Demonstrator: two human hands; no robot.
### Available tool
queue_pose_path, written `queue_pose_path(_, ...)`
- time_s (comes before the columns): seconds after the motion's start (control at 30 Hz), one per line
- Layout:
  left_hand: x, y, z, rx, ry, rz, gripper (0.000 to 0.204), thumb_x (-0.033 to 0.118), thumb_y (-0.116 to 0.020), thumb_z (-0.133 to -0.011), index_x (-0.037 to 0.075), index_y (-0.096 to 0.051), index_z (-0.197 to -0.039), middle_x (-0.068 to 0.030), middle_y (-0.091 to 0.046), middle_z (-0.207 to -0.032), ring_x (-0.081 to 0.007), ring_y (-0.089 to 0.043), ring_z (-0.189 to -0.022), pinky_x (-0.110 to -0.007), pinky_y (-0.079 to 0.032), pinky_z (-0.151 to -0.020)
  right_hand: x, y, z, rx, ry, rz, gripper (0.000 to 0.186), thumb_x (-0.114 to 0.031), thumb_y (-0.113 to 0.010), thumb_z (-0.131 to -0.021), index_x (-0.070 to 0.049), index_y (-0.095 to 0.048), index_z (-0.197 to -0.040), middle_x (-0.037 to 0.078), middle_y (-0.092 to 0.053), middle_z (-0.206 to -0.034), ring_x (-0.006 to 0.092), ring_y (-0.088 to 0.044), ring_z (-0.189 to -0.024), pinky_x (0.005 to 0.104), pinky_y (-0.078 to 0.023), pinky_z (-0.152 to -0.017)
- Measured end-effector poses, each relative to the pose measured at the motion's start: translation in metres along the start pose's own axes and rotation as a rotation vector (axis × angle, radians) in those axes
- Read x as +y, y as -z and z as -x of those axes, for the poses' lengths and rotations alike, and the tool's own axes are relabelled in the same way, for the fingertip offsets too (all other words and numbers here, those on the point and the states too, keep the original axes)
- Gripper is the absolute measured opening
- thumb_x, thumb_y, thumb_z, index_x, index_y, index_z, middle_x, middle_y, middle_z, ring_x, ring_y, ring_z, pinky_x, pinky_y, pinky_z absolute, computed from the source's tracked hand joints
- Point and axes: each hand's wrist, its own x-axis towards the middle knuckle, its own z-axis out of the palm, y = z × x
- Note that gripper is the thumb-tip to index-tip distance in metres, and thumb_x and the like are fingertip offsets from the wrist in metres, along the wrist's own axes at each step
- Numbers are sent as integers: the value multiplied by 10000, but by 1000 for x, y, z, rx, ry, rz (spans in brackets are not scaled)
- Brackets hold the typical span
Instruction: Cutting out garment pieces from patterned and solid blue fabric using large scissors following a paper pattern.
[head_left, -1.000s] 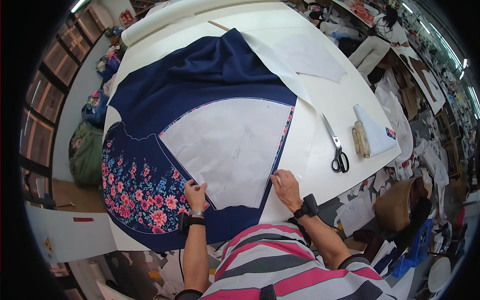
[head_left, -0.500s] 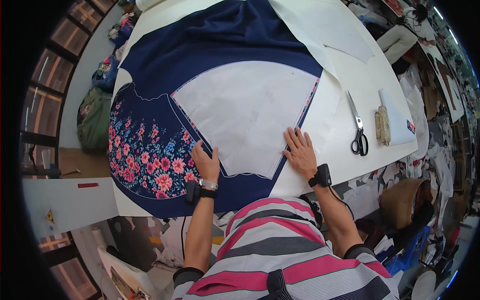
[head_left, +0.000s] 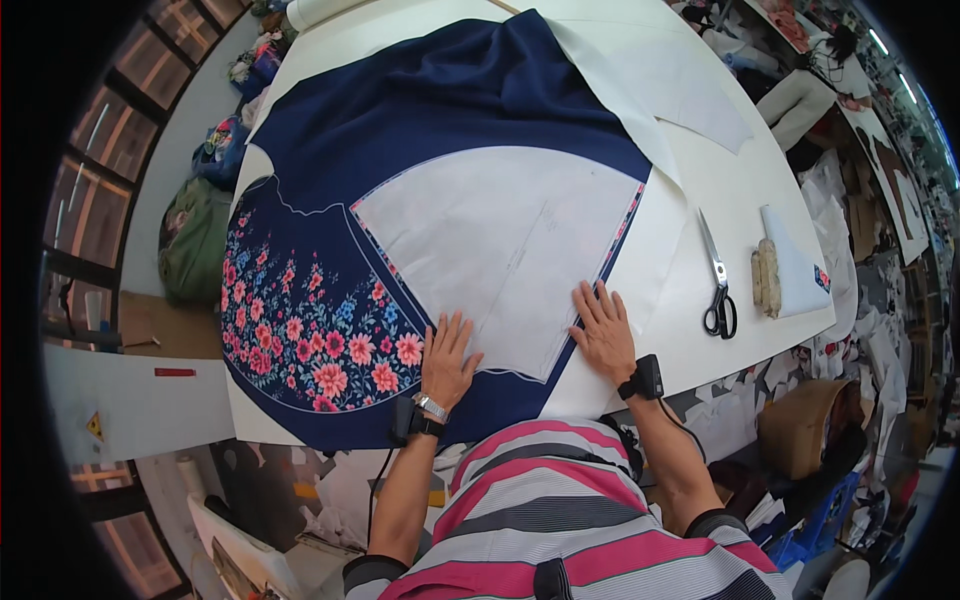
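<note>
White paper [head_left: 500, 250] lies on blue cloth [head_left: 330, 115] over the bench [head_left: 740, 190]. The left hand [head_left: 449, 368] lies at its lower left corner, the right hand [head_left: 604, 338] along its right edge; each grip is spread, pinching nothing, probably to hold the paper flat.

The white tabletop [head_left: 745, 185] carries a navy cloth [head_left: 440, 105], spread across its left and middle, rumpled at the far end; to the right lie black-handled scissors [head_left: 717, 283], then a tan block [head_left: 766, 280] beside a pale triangular piece [head_left: 797, 260]; farther off, a pale sheet [head_left: 695, 95]; at far left, a white roll [head_left: 320, 10].
</note>
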Motion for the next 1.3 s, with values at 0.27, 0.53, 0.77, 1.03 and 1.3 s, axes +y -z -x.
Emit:
queue_pose_path(0.27,-3,0,1,-29,10,1,682,287,-719,-983,94,-481,-1592,-155,-382,-1699,-404,-308,-1580,-586,-248,-1269,-1,-4,-1,-20,-10,-33,694,-460,-519,-1075,-113,-361,-1654,102,-341,-1722,329,-245,-1611,516,-161,-1313)
queue_pose_path(0.53,-5,0,0,-16,9,17,684,290,-722,-977,86,-484,-1585,-160,-385,-1695,-411,-316,-1576,-593,-245,-1271,-2,-3,-3,-12,-12,-38,676,-457,-509,-1080,-111,-376,-1645,107,-357,-1713,328,-264,-1604,516,-161,-1314)
queue_pose_path(0.77,-3,-3,5,-1,7,-5,656,300,-716,-980,90,-511,-1567,-163,-415,-1676,-414,-337,-1565,-602,-257,-1264,-3,5,0,-21,-6,-53,667,-428,-538,-1070,-92,-399,-1629,102,-369,-1708,321,-274,-1601,508,-169,-1311)
queue_pose_path(1.03,-2,-2,-1,-1,13,19,613,282,-694,-996,96,-526,-1555,-141,-428,-1672,-398,-342,-1565,-600,-257,-1265,1,6,-3,-20,-17,-33,668,-422,-545,-1067,-95,-397,-1631,93,-365,-1710,317,-270,-1602,509,-167,-1312)
queue_pose_path(1.3,-6,-1,5,-31,14,4,608,278,-674,-1011,112,-511,-1573,-131,-409,-1686,-392,-318,-1578,-598,-254,-1266,-2,-1,0,-17,-19,-49,659,-425,-524,-1077,-108,-388,-1639,94,-367,-1709,325,-274,-1600,506,-160,-1314)
